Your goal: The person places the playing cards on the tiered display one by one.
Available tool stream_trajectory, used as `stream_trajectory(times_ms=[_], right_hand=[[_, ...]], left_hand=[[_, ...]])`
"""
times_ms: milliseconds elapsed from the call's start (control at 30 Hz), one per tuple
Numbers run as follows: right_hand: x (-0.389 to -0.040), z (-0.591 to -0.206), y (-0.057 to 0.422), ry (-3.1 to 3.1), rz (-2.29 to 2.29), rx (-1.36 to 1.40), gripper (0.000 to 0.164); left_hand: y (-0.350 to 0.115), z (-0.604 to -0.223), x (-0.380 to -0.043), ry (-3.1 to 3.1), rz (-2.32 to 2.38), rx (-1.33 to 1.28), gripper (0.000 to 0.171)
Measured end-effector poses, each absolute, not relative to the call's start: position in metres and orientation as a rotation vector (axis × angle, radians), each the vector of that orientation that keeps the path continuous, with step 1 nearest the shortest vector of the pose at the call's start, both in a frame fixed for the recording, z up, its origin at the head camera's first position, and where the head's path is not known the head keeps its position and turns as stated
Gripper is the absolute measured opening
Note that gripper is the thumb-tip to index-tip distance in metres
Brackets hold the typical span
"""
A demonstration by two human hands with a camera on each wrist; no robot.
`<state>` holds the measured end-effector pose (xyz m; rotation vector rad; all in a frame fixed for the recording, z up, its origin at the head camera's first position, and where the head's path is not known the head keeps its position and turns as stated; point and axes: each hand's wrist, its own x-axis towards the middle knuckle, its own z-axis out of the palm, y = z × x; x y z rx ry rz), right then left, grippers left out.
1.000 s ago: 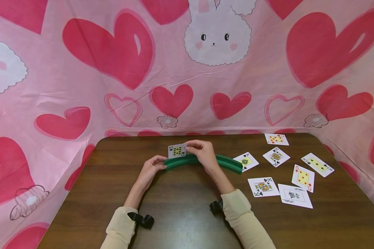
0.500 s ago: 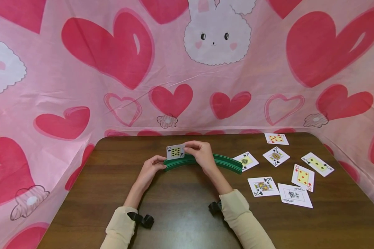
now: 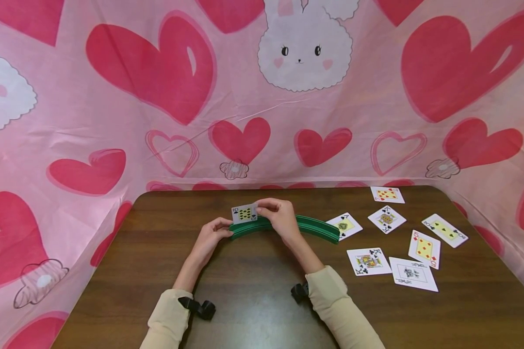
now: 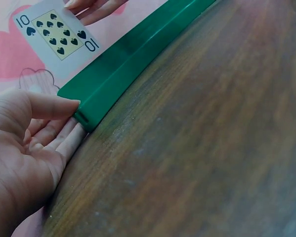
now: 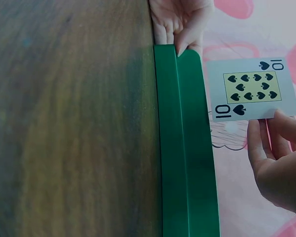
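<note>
A curved green playing card holder [image 3: 316, 228] lies across the middle of the table. Thumb and fingers of my left hand [image 3: 208, 237] grip its left end; the left wrist view shows the thumb [image 4: 63, 106] on the front of that end. My right hand [image 3: 283, 218] pinches a ten of spades [image 3: 244, 214] by its right edge between thumb and fingers. The card's face is turned toward me, over the left part of the holder. In the right wrist view the ten [image 5: 251, 89] stands close behind the holder's back wall [image 5: 194, 148].
Face-up cards lie scattered on the right of the wooden table [image 3: 253, 291]. An ace [image 3: 349, 225] lies nearest, partly behind the holder's right end. Farther right are kings [image 3: 386, 219], a five of diamonds [image 3: 425, 248] and a joker-like card [image 3: 414, 275]. A pink cloth [image 3: 244, 97] hangs behind.
My right hand has moved slightly left with the ten of spades, which now sits a little lower and farther left. My left hand and the holder stay put.
</note>
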<state>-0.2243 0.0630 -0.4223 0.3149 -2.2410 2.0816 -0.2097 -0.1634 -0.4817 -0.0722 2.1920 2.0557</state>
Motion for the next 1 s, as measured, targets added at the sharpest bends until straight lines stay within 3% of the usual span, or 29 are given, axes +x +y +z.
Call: stream_trajectory(times_ms=[1000], right_hand=[[-0.2239,-0.4286,0.0607,-2.235,2.068,0.445,0.012]], left_hand=[[-0.1629,-0.4835,-0.2094,2.176,2.080,-0.043,0.025]])
